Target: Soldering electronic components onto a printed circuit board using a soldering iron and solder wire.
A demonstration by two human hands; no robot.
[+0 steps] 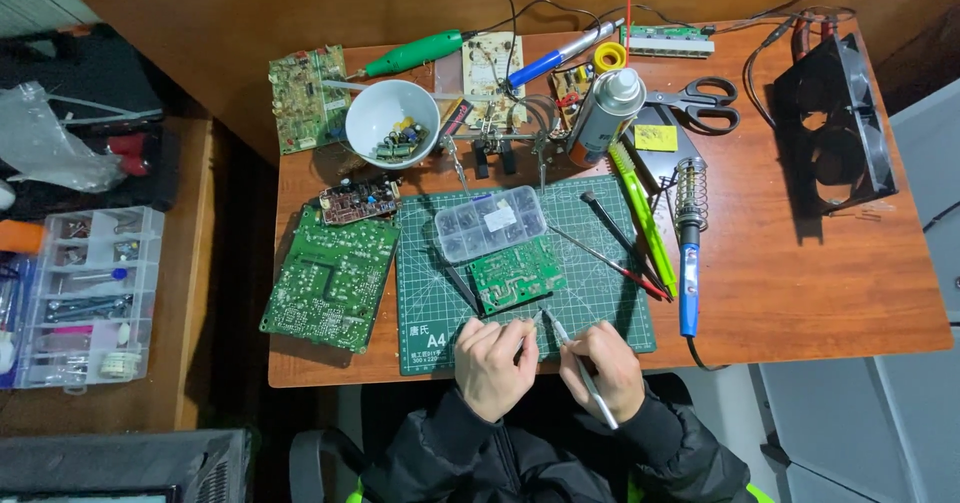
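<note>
Near the front edge of the green mat, the right hand grips tweezers like a pen, tips aimed up-left toward the left hand. The left hand is curled, fingers pinched together at something too small to make out; I cannot tell what, if anything, it holds. Just above both hands lies the small board, flat on the mat and tilted a little, untouched.

Judging by looks, the tweezers are light, stiff and smooth steel, best held mid-shank as they are now; the tips are sharp and would slip off a tiny part if squeezed unevenly. The small board looks light, rigid and somewhat fragile, with pins and solder points on its face, so its bare edges are the safe places to take hold.

Touching the board's upper edge sits a clear parts box. Right of it lie thin probes and a yellow-green tool, then a blue soldering iron in its stand. A spray can and scissors stand farther back, a white bowl back left, and a large board overhangs the mat's left side.

Open room is scarce: a bare strip of mat beside the hands, and free table to the right of the iron. The table's front edge runs close under the wrists.
</note>
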